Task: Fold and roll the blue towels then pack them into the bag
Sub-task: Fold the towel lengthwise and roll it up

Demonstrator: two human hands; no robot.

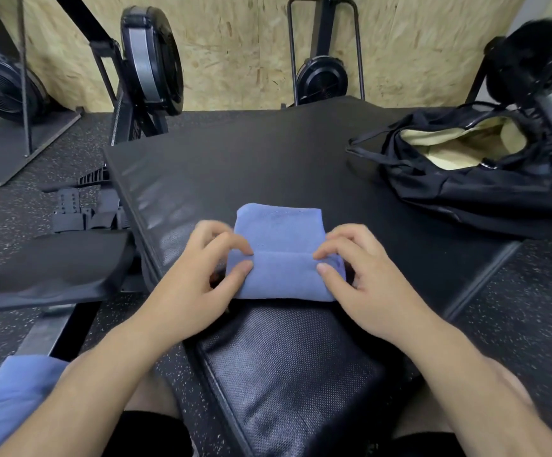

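Midway through the rolling step, by the look of it. Gripping the blue towel (281,232) along its near, rolled-up edge: with the left hand (198,278) at the left end and the right hand (370,282) at the right end. Curled on both sides, with fingers (235,245) laid over the top of the roll and thumbs pressed to its front face, pinching cloth and nothing else.

Set on the black mat (301,153), straight ahead of the body, with the long axis of the roll running left to right, square across between the two hands. Beyond the fingertips, away from the body, only a short flat stretch of towel to take up.

For rolling onward: push straight forward, evenly at both ends, to avoid skewing into a cone.

Then over to the black bag (485,196), at the far right of the mat, well apart from the towel, mouth gaping on a pale lining. Nearer to the right hand, so probably best carried on that side.

Down at the lower left, beside the left forearm, a second blue towel (10,400), not yet rolled as far as can be told.
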